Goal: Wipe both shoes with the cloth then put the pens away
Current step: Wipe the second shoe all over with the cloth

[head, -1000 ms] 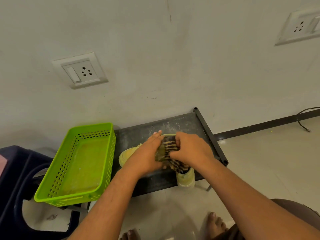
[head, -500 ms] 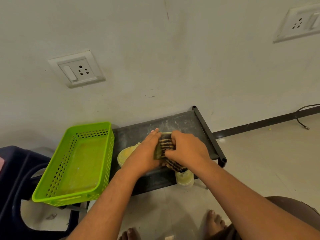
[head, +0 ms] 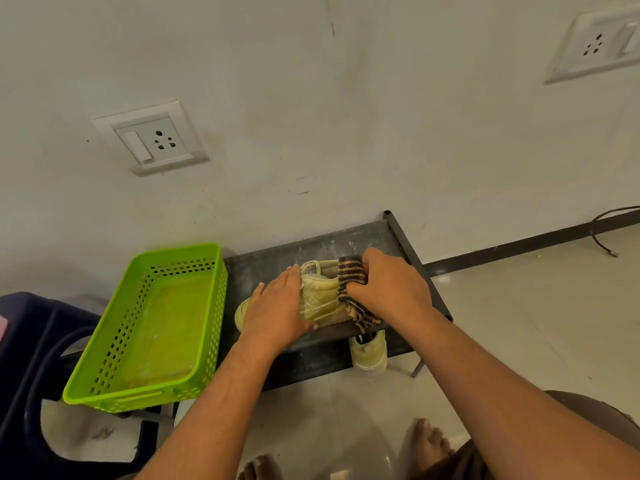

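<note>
Steadying a pale yellow shoe point(head: 320, 297) on the dark shelf point(head: 273, 268) with the left hand point(head: 277, 315), laying the fingers fairly straight across the toe half and the thumb along the near side, not curling round anything. Gripping a checked cloth point(head: 351, 271) in the right hand point(head: 393, 289), curling the fingers round it and pressing it against the heel end of that shoe. Letting a loose end of the cloth hang over the shelf's near edge. Resting the shoe lengthwise on the shelf, with its toe toward the green basket point(head: 145, 398) and its laces toward the wall point(head: 311, 116).

Leaving the second shoe point(head: 369, 353) lower down, just under the hanging cloth end, toe pointing toward the viewer. Impossible to tell whether on a lower tier or on the floor point(head: 519, 306).

Having the basket just left of the shelf, beside a dark blue stool point(head: 24, 341). Facing two sockets, one point(head: 152, 140) above the basket and one point(head: 595, 43) at the upper right. Planting bare feet point(head: 429, 441) on the pale floor, well apart from a black cable point(head: 602, 237) by the skirting.
</note>
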